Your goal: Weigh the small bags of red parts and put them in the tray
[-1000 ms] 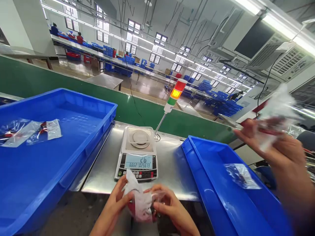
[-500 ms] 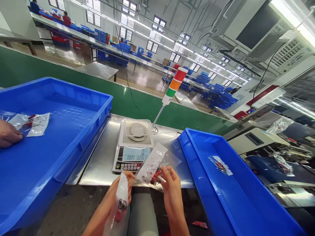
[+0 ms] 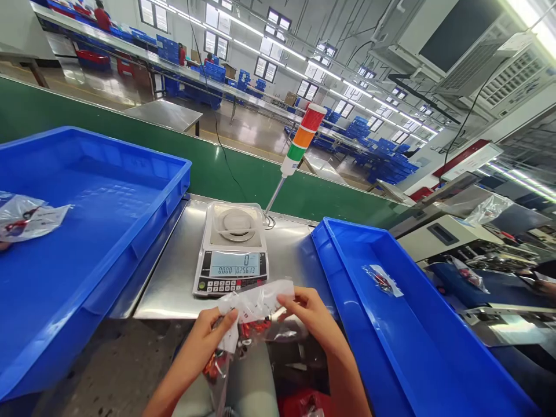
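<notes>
Just in front of the scale (image 3: 234,249), my two hands stretch a clear plastic bag (image 3: 260,301) between them. It has a white printed panel and small red parts inside. My left hand (image 3: 208,336) pinches its left end, thumb on top. A second clear bag (image 3: 216,366) with orange-red parts hangs below that same hand. My right hand (image 3: 306,310) has the upper bag's right end between thumb and fingers. The scale's display shows 0 and its pan carries no bag. What exactly the red parts are cannot be made out.
At left, a large blue tray (image 3: 143,249) holds a bag (image 3: 32,219) beside a partly visible co-worker's fingers. Another blue tray (image 3: 417,341) at right contains one bag (image 3: 382,281). Behind the scale stands a signal light (image 3: 302,142); a machine with a belt (image 3: 452,284) is farther right.
My right hand has raised and turned the bag from upright to nearly level, and my left hand now grips its other end. At left, the co-worker's hand has mostly left the view.
</notes>
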The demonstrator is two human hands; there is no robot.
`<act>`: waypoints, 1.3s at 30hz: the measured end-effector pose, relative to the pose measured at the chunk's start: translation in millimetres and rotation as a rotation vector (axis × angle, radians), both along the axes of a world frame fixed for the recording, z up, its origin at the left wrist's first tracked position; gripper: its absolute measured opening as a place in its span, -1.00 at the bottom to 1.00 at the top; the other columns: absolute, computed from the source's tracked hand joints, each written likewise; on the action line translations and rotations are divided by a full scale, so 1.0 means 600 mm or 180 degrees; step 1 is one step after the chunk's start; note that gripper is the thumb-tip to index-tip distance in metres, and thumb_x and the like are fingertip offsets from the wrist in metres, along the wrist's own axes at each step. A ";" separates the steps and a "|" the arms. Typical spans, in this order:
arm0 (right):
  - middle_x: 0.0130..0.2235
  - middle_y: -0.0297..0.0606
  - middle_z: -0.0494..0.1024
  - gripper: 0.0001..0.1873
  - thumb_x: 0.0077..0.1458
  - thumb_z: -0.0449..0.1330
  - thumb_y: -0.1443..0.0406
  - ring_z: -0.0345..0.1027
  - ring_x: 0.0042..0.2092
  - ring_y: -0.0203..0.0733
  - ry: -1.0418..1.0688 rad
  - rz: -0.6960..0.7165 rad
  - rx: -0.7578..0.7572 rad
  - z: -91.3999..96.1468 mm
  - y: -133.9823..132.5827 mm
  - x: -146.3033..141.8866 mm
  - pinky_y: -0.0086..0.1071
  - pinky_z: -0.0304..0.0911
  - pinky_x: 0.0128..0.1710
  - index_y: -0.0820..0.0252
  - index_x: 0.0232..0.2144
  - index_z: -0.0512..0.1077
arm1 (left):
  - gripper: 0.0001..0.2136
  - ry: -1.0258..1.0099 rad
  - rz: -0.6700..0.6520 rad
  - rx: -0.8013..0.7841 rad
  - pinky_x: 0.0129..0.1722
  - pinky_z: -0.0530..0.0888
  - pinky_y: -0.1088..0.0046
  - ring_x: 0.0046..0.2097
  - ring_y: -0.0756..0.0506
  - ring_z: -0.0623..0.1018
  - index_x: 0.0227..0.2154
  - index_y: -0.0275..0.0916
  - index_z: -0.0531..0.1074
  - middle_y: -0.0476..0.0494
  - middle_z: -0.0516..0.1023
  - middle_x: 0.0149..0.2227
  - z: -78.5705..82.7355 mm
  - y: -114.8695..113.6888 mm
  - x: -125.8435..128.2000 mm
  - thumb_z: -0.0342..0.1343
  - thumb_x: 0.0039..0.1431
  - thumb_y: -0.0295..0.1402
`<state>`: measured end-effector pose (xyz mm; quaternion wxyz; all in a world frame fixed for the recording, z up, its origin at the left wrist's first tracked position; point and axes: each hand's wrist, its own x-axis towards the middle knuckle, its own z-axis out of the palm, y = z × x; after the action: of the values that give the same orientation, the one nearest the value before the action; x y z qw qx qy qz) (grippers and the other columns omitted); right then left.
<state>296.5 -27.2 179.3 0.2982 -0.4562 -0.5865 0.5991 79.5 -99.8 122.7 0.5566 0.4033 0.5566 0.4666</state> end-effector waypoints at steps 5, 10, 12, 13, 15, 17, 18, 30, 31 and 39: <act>-0.40 -0.17 0.61 -0.47 0.03 0.36 -0.14 0.52 -0.42 -0.12 0.0051 0.0078 0.0036 -0.009 0.000 -0.010 -0.32 0.48 -0.43 0.21 -0.31 0.66 | -0.33 0.0391 0.0072 -0.0073 -0.39 0.32 0.42 -0.40 -0.12 0.35 -0.62 -0.25 0.39 -0.13 0.43 -0.52 -0.003 -0.002 0.000 0.07 -0.10 0.39; -0.30 -0.21 0.61 -0.50 -0.05 0.42 -0.12 0.51 -0.38 -0.11 0.0248 -0.0548 0.0309 -0.012 0.014 0.013 -0.34 0.47 -0.50 0.14 -0.26 0.66 | -0.34 0.0097 0.0319 -0.0138 -0.43 0.40 0.40 -0.44 -0.13 0.40 -0.44 -0.22 0.47 -0.11 0.45 -0.49 0.014 -0.010 -0.021 0.07 -0.10 0.39; -0.30 -0.21 0.61 -0.50 -0.08 0.44 -0.12 0.51 -0.37 -0.08 0.0194 -0.0741 0.0392 -0.013 0.024 0.027 -0.31 0.48 -0.50 0.14 -0.28 0.66 | -0.30 0.0066 0.0532 -0.0293 -0.54 0.35 0.42 -0.52 -0.10 0.36 -0.38 -0.22 0.49 -0.08 0.41 -0.51 0.016 -0.016 -0.032 0.07 -0.14 0.42; -0.28 -0.21 0.61 -0.50 -0.08 0.44 -0.12 0.52 -0.35 -0.06 0.0185 -0.0760 0.0417 -0.014 0.030 0.032 -0.30 0.48 -0.50 0.13 -0.28 0.66 | -0.29 0.0093 0.0630 -0.0311 -0.58 0.31 0.44 -0.54 -0.08 0.33 -0.38 -0.23 0.48 -0.06 0.39 -0.53 0.015 -0.018 -0.036 0.07 -0.14 0.42; -0.22 -0.19 0.62 -0.50 -0.05 0.42 -0.11 0.53 -0.27 -0.01 0.0220 -0.0706 0.0468 -0.014 0.045 0.036 -0.28 0.49 -0.48 0.13 -0.23 0.65 | -0.32 0.0135 0.0745 -0.0269 -0.62 0.26 0.48 -0.55 -0.06 0.31 -0.44 -0.22 0.45 -0.04 0.34 -0.57 0.011 -0.023 -0.040 0.07 -0.11 0.41; -0.16 -0.19 0.62 -0.51 0.00 0.40 -0.09 0.53 -0.19 0.02 0.0329 -0.0734 0.0606 -0.011 0.068 0.027 -0.26 0.52 -0.42 0.12 -0.18 0.64 | -0.37 0.0094 0.0809 -0.0231 -0.62 0.25 0.49 -0.55 -0.06 0.32 -0.48 -0.20 0.42 -0.02 0.30 -0.60 0.008 -0.026 -0.039 0.09 -0.06 0.37; -0.14 -0.19 0.62 -0.52 0.01 0.39 -0.08 0.52 -0.15 0.02 0.0398 -0.0773 0.0698 -0.008 0.083 0.018 -0.24 0.53 -0.39 0.11 -0.17 0.63 | -0.39 0.0056 0.0834 -0.0223 -0.62 0.26 0.49 -0.55 -0.07 0.33 -0.48 -0.19 0.40 -0.01 0.30 -0.61 0.007 -0.026 -0.038 0.11 -0.05 0.36; -0.18 -0.25 0.57 -0.67 0.09 0.23 0.05 0.45 -0.13 -0.11 -0.0106 0.0300 0.1721 0.051 0.345 -0.160 -0.23 0.44 -0.08 0.15 -0.24 0.55 | -0.34 0.0042 0.1066 -0.0014 -0.56 0.23 0.50 -0.51 -0.05 0.29 -0.55 -0.21 0.33 -0.02 0.30 -0.57 -0.006 -0.037 -0.045 0.17 -0.15 0.40; -0.21 -0.26 0.58 -0.74 0.11 0.21 0.12 0.45 -0.14 -0.11 -0.0416 0.0358 0.1719 0.052 0.356 -0.165 -0.24 0.43 -0.07 0.16 -0.26 0.54 | -0.33 0.0056 0.1080 -0.0023 -0.56 0.22 0.50 -0.51 -0.05 0.29 -0.56 -0.21 0.33 -0.02 0.30 -0.57 -0.006 -0.038 -0.046 0.16 -0.16 0.41; 0.16 -0.07 0.47 -0.52 0.05 0.13 0.44 0.22 0.25 0.02 -0.1260 -0.0570 0.2184 0.044 0.338 -0.131 -0.08 0.05 0.32 0.21 0.05 0.46 | -0.33 0.0040 0.1073 0.0011 -0.55 0.23 0.49 -0.53 -0.04 0.27 -0.56 -0.20 0.32 0.00 0.28 -0.59 -0.004 -0.029 -0.048 0.16 -0.17 0.42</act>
<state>218.1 175.5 205.4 0.3655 -0.4860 -0.7564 0.2409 50.9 -117.3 120.6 0.4662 0.3082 0.6191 0.5518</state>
